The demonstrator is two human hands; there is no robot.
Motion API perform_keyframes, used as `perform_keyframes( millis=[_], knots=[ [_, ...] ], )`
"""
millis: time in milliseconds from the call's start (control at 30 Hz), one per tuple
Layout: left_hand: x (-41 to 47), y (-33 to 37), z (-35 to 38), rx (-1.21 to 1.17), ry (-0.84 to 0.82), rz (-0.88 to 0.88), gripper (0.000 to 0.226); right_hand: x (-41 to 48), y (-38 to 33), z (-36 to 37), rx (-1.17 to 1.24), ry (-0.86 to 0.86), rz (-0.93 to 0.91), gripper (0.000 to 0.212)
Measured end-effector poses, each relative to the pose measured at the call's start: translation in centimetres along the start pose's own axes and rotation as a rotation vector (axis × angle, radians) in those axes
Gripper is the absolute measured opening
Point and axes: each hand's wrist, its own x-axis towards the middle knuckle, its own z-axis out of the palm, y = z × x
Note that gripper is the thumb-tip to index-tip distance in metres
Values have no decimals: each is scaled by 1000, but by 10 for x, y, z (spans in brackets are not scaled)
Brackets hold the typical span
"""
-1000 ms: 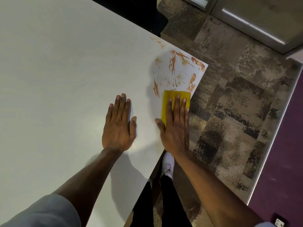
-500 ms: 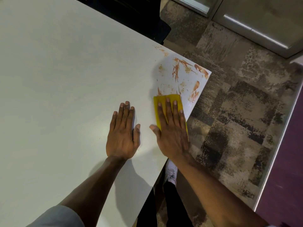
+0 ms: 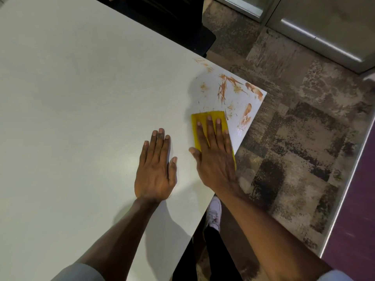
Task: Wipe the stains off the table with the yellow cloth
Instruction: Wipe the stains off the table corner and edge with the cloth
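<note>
You're working at the table (image 3: 81, 98), at its far right corner. The stains (image 3: 227, 90) are sitting just beyond the cloth (image 3: 199, 122), up and to the right of it, running out to the corner edge. The cloth's long axis is pointing roughly along your forearm, toward the stains. Your right hand (image 3: 215, 159) is the nearer one: it's lying flat, fingers spread, pressing the cloth down, not gripping. Your left hand (image 3: 156, 171) is resting flat and empty beside it, bracing you.

An office-like room: large plain white table (image 3: 81, 98), patterned carpet tiles (image 3: 294, 149), metal-framed glass partition (image 3: 324, 23).
</note>
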Motion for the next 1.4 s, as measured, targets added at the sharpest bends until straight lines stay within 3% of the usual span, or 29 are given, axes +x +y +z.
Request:
perform_keyframes(
  millis=[200,433,700,933,1200,1400],
  knots=[
    [0,1,-1,-10,10,1,68,-73,-7,5,-8,-66,-68,71],
    [1,0,0,-3,21,8,69,20,6,-4,-15,9,-70,68],
    [1,1,-3,-2,0,-4,68,-46,2,1,-59,-68,-161,73],
    [1,1,0,0,10,2,70,58,9,-7,-68,18,-136,73],
    [1,4,-5,-18,-19,-17,69,-18,5,-6,-52,-36,-219,75],
    [2,4,-5,-5,-18,-26,68,68,10,-11,-59,37,-222,73]
  ],
)
